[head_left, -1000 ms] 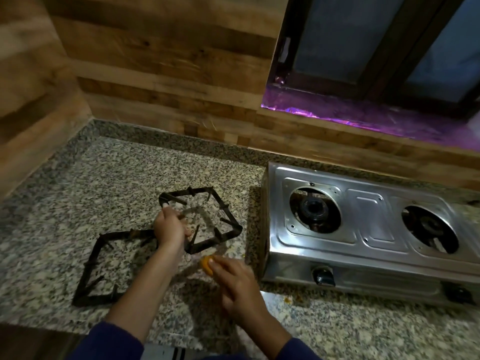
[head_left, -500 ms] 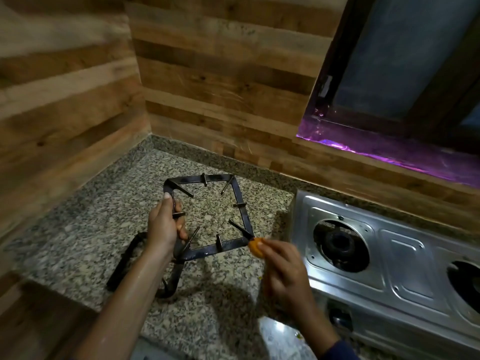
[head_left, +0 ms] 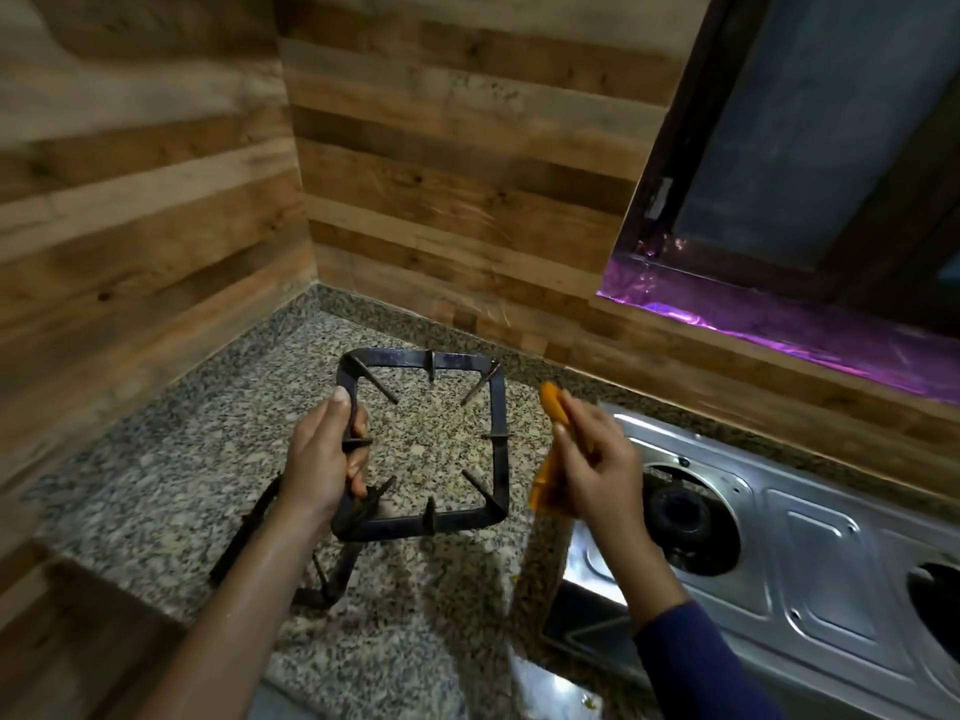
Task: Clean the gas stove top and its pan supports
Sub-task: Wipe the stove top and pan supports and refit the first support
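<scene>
My left hand grips the left bar of a black square pan support and holds it lifted and tilted above the granite counter. A second black pan support lies flat on the counter below it, partly hidden by my left forearm. My right hand pinches a small orange cloth just to the right of the lifted support, apart from it. The steel gas stove sits at the right with both burners bare.
Wood-panelled walls meet in a corner behind the counter. A dark window frame with a purple-lit sill runs above the stove. The counter's front edge lies close below my forearms.
My left hand has raised the pan support off the counter and tilted it up. My right hand has lifted the orange cloth up beside the support's right bar. The view has swung left.
</scene>
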